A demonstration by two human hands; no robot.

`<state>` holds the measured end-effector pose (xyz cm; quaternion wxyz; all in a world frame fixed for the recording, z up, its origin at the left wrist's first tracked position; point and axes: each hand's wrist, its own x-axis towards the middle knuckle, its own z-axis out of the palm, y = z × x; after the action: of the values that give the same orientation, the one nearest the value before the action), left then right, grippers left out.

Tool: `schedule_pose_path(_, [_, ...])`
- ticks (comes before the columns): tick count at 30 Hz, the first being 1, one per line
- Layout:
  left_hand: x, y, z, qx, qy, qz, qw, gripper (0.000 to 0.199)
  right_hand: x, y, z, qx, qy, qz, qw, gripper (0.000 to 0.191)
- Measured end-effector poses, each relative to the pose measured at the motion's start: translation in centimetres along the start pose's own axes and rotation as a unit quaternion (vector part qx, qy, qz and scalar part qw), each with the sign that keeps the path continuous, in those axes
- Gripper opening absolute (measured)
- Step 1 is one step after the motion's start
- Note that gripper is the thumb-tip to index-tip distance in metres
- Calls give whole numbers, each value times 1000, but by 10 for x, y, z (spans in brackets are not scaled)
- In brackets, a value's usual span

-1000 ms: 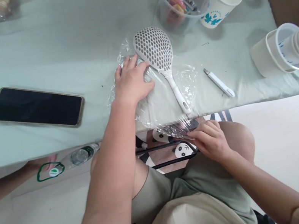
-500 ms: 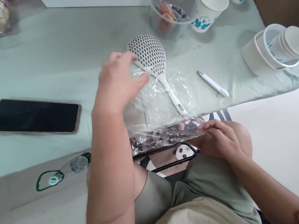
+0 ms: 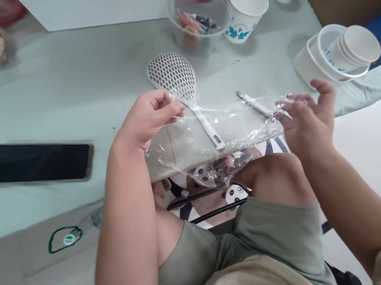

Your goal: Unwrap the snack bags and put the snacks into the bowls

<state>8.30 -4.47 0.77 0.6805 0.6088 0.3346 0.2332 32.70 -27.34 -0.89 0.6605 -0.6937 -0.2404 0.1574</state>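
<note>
Between my hands stretches a crumpled clear plastic film (image 3: 189,137), partly hanging over the table edge. My left hand (image 3: 149,116) pinches its upper left part beside the head of a white perforated skimmer (image 3: 173,74). The skimmer lies on the table, its handle showing through the film. My right hand (image 3: 309,116) holds the film's right end, fingers bent and partly spread. Just left of that hand, a white utility knife (image 3: 255,104) lies partly under the film.
A black phone (image 3: 39,161) lies at the left. Toward the back stand a clear tub (image 3: 200,18) of wrapped items, a paper cup (image 3: 245,12) and a white box (image 3: 99,3). Nested tubs with cups (image 3: 312,62) are at the right.
My right hand has risen from the knee to above the table edge and drawn the film out to the right. My left hand has closed on the film. The view has shifted slightly.
</note>
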Motion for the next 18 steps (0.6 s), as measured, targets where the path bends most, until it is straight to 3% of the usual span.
schedule_pose_path(4, [0,-3,-1,-155,71,-19,985,31,13,10,30,92,-108,140,980,74])
schedule_pose_path(7, [3,-5,-2,-193,139,-16,971,30,3,15,56,74,-182,134,971,85])
schedule_pose_path(12, [9,-9,-7,-202,198,-15,959,23,21,31,81,48,-132,53,989,66])
schedule_pose_path(18, [9,-13,-21,-162,254,-20,953,28,43,57,79,35,-105,37,993,59])
